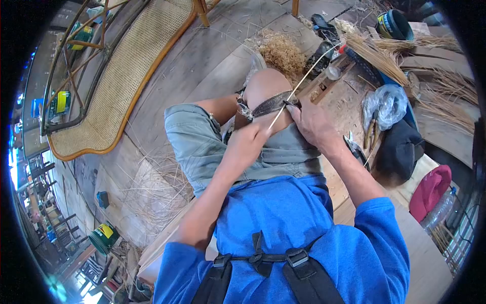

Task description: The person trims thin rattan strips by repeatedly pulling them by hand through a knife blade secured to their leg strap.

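A long, thin, pale cane strip runs diagonally over my raised knee. My left hand is closed around its lower end, in front of my thigh. By the side of the knee, my right hand is closed on a small dark tool, perhaps a blade, whose tip meets the strip. Most of that tool is hidden by my fingers. Beneath the strip, a dark cloth band is tied round my knee. The strip's upper end reaches past the knee toward the upper right.
A curly heap of shavings lies beyond my knee. To the right are bundled cane strips, a plastic bag, a black cap and a red cap. A woven cane panel stands left, above loose strips.
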`<action>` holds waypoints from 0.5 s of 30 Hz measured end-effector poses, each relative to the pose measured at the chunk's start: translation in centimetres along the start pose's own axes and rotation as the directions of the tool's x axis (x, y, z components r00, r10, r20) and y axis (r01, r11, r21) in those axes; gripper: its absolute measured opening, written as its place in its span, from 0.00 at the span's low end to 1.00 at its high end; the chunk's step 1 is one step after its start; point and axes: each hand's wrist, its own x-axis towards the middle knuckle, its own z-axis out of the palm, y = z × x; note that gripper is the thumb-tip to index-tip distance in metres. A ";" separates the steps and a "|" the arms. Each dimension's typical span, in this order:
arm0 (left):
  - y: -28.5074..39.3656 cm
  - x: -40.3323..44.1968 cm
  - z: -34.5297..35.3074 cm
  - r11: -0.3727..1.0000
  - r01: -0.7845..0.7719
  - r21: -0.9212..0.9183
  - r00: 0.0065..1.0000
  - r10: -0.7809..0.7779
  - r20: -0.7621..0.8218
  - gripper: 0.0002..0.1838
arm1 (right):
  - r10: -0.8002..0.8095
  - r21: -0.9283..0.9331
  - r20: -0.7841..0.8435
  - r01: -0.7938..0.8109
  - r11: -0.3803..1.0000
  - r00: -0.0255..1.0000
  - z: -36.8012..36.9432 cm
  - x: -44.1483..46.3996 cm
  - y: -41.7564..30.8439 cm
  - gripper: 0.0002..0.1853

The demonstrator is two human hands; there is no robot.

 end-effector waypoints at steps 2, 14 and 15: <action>-0.4 -3.4 -1.7 0.992 0.114 0.056 0.993 -0.116 0.033 0.20 | -0.037 0.030 0.020 0.036 0.999 0.999 0.5 0.5 1.7 0.21; 0.5 4.2 2.2 0.998 -0.042 0.038 0.995 0.046 -0.087 0.20 | 0.036 -0.122 0.081 -0.026 0.992 0.996 -0.2 0.0 -0.4 0.23; 0.3 3.9 2.1 1.000 -0.015 0.007 0.998 0.015 -0.058 0.20 | 0.040 -0.181 0.109 -0.020 0.983 0.993 0.2 0.0 -0.6 0.23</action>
